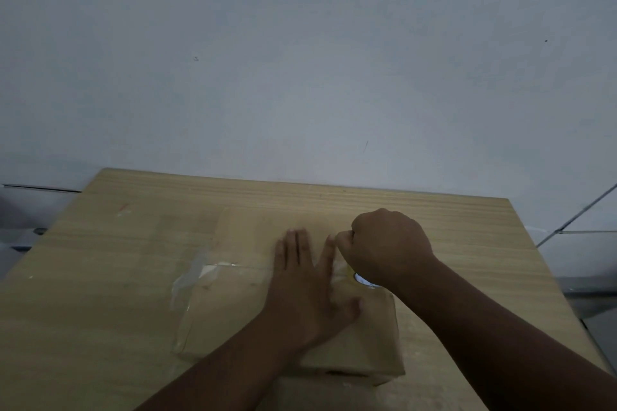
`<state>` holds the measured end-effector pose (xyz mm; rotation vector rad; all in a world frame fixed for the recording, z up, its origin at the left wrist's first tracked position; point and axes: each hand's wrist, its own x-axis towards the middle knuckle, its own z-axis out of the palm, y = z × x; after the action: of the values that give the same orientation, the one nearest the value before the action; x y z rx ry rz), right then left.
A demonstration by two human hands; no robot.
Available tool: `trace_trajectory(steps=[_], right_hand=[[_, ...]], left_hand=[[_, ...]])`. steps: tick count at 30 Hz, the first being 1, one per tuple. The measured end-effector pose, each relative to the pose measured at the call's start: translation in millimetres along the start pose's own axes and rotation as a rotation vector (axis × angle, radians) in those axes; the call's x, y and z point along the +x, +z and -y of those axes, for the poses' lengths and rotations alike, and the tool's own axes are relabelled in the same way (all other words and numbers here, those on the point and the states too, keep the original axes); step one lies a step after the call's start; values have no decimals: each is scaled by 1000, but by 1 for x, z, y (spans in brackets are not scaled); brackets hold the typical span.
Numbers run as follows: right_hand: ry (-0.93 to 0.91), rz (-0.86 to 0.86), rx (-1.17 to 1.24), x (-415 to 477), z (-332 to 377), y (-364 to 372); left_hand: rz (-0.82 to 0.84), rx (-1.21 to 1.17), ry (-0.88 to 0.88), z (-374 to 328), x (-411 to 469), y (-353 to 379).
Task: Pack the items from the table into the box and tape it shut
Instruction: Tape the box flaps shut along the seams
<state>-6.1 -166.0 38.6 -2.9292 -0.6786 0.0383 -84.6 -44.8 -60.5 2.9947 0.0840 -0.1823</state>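
The box (233,310) sits on the wooden table (133,210), near its front edge, with the flaps closed. Packing is therefore judged complete. A clear tape strip (190,280) covers the left end of the centre seam (247,266) and folds down over the left side.

The left hand (307,280) lies flat on the box top over the seam, fingers straight and pressing down. The right hand (387,247), just beside it, is curled into a fist and grips the tape roll (362,279) (only part of the roll's core shows below the wrist).

Taping is judged to be in progress. Left to do: run the strip to the right edge, cut it, press it down.
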Motion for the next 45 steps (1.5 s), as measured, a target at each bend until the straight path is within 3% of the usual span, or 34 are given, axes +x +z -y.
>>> trace_trajectory(steps=[6,8,13,16,19,23,36,45], right_hand=[[5,-54,68,-1,-8,2],[12,-73,268,-2,-27,4],[53,-42,1033,-13,-69,15],[80,11,1151,-23,-76,29],[68,-42,1245,-23,-76,38],[84,-155,1238,-20,-97,27],[131,-80,1009,-27,-142,47],[153,-87,1009,-36,-146,62]], left_hand=[[-25,-96,112,-13,11,11],[-33,-73,113,-12,9,12],[-8,-15,146,-10,12,14],[-73,4,136,-11,12,15],[-57,0,135,-12,11,15],[-35,36,124,-12,10,9],[29,44,96,-15,9,3],[32,68,102,-16,9,3]])
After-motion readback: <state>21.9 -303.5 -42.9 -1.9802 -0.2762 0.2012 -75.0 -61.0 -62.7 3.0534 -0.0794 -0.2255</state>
